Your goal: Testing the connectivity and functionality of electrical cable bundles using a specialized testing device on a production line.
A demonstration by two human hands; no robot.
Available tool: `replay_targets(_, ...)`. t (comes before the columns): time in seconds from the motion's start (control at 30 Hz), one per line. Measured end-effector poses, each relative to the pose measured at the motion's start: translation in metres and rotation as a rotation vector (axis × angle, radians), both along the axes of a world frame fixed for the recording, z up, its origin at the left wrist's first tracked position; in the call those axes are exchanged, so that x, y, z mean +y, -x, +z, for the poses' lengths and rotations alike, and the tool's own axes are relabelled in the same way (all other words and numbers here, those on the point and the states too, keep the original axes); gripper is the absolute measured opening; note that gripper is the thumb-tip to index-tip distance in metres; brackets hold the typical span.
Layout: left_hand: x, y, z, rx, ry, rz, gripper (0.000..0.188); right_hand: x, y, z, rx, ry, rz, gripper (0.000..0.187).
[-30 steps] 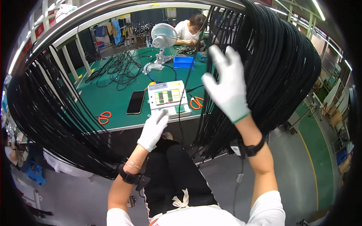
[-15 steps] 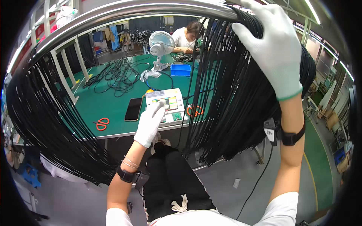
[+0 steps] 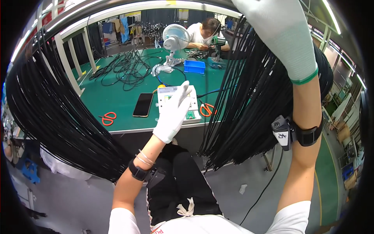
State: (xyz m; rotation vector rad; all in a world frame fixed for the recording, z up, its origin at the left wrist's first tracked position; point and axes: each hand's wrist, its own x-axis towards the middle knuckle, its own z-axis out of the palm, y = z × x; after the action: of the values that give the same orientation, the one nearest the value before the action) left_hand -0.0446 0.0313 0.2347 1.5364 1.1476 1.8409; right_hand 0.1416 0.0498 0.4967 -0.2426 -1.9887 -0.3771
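My left hand (image 3: 173, 115), in a white glove, is raised in front of a white tester box (image 3: 193, 102) with a small screen. Its fingers are stretched upward with nothing in them, and they cover part of the screen. My right hand (image 3: 278, 35), gloved in white with a green cuff, reaches up at the top edge beside a thick bundle of black cables (image 3: 249, 105) hanging from a metal rail. The picture's edge cuts off its fingers, so their grip is hidden. A second bundle of black cables (image 3: 50, 113) hangs at the left.
On the green table (image 3: 128, 85) lie a phone (image 3: 143, 105), two pairs of red-handled scissors (image 3: 108, 118), tangled black cables (image 3: 124, 74) and a blue tray (image 3: 194, 66). A white fan (image 3: 175, 39) stands behind. Across the table a person (image 3: 202, 35) works.
My left hand has moved up and right across the tester box, its fingers straightening. My right hand has risen, its fingers passing out of the picture. The view has shifted slightly.
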Motion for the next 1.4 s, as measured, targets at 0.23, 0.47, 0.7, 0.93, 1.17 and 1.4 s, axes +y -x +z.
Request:
replay_targets(0.23, -0.017, -0.027, -0.057, 0.421, 0.045, 0.111, 0.047, 0.039, 0.038, -0.145, 0.266, 0.328, 0.384, 0.061)
replay_targets(0.47, -0.069, -0.013, -0.219, -0.807, 0.958, -0.346, 0.061, 0.03, 0.051, -0.369, 0.016, 1.79, 0.572, 0.027)
replay_targets(0.7, -0.055, -0.046, -0.287, -1.065, 0.668, -0.418, 0.019, -0.033, 0.016, -0.408, -0.463, 1.859, 0.864, 0.023)
replay_targets(0.93, -0.073, -0.057, -0.225, -0.955, 0.566, 0.065, 0.033, -0.014, -0.014, -0.404, -0.561, 0.781, 0.446, 0.032)
replay_targets(1.17, -0.084, -0.065, -0.18, -0.725, 0.542, 0.011, 0.064, 0.017, 0.027, -0.429, -0.108, 1.741, 0.386, 0.027)
replay_targets(1.4, -0.079, -0.051, -0.178, -0.667, 0.391, 0.118, 0.066, 0.025, 0.038, -0.413, 0.082, 1.836, 0.453, 0.02)
